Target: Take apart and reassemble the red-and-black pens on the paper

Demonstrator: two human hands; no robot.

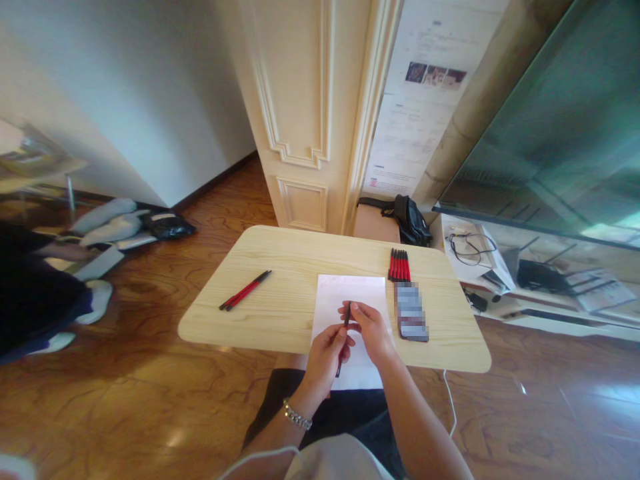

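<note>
Both of my hands hold one red and black pen (344, 337) over a white sheet of paper (350, 300) on a small light wooden table (280, 300). My left hand (327, 353) grips the lower part of the pen, its wrist wearing a metal bracelet. My right hand (367, 325) pinches the upper end. A row of several red and black pens (399, 265) lies at the far right of the table. Two more such pens (245, 291) lie together on the left side.
A blurred dark flat object (411, 311) lies right of the paper. A cream door panel (300, 113) stands beyond the table, a black bag (410, 219) beside it. Another person's dark clothing (30, 293) shows at the left edge. A glass stand with cables (525, 267) is on the right.
</note>
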